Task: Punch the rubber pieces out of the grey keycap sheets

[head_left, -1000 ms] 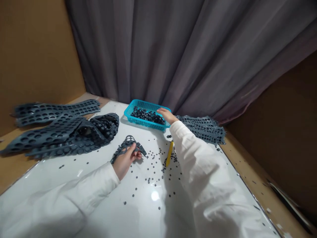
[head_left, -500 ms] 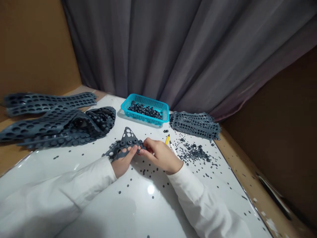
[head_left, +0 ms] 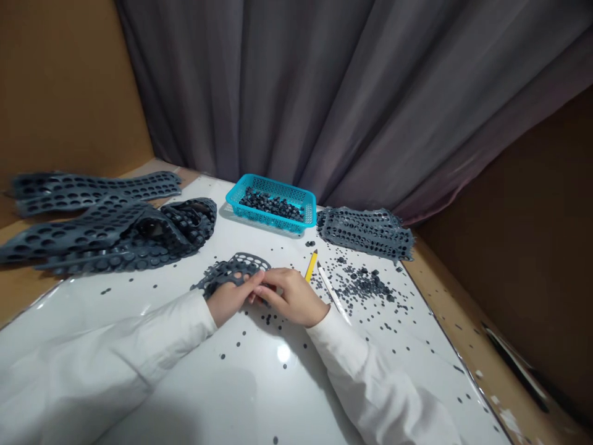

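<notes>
A dark grey rubber sheet full of round holes (head_left: 231, 268) is bunched up over the white tabletop. My left hand (head_left: 234, 300) is closed around its near side, thumb on top. At the sheet's right edge, my right hand (head_left: 291, 295) pinches with thumb and fingertips, touching the left thumb. What lies between the right fingertips is mostly hidden by the fingers. Small dark discs (head_left: 267, 319) are scattered on the table below the hands. Just beyond the right hand lie a yellow pen-like tool (head_left: 311, 266) and a white one (head_left: 332, 290).
A turquoise basket (head_left: 271, 224) of small dark rubber pieces stands at the back. Large perforated rubber sheets (head_left: 106, 238) are heaped at the left. Another folded sheet (head_left: 365, 232) lies at the back right, with a pile of dark bits (head_left: 368, 284) in front of it.
The sheet's raised peak has folded down and flattened to the right. My right hand has shifted slightly left and down, closer against the left hand, uncovering more of the two pen-like tools.
</notes>
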The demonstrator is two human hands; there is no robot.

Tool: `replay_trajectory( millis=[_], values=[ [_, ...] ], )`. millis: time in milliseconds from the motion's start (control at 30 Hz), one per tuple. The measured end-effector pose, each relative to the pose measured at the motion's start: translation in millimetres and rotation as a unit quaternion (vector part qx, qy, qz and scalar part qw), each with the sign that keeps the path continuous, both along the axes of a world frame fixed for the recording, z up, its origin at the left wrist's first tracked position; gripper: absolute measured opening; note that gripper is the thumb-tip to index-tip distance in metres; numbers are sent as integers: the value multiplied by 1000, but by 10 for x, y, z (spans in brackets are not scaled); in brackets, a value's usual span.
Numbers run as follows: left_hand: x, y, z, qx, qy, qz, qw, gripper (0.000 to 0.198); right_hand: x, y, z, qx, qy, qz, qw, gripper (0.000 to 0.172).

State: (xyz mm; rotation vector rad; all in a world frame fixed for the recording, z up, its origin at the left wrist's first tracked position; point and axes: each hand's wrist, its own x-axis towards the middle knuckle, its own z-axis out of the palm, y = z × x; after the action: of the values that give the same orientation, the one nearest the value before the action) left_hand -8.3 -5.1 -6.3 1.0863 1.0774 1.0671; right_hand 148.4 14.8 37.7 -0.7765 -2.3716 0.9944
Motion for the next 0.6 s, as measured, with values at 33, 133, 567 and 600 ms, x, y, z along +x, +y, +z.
replay_trajectory(
  millis=[33,133,567,600],
  values=[
    [17,-8,27,-18,-30,-16,999,49,-2,4,-26,-44,33,3,999,29],
    [63,-42,124,-71,-154,-50,984,53,-28,12,-137,-181,163,-31,969,34],
    [59,-77,221,-115,-275,-81,951,51,-254,-69,-288,-438,462,-161,754,32],
    [61,-76,224,-112,-274,-86,951,51,-260,-70,-290,-457,474,-151,738,31]
  ],
)
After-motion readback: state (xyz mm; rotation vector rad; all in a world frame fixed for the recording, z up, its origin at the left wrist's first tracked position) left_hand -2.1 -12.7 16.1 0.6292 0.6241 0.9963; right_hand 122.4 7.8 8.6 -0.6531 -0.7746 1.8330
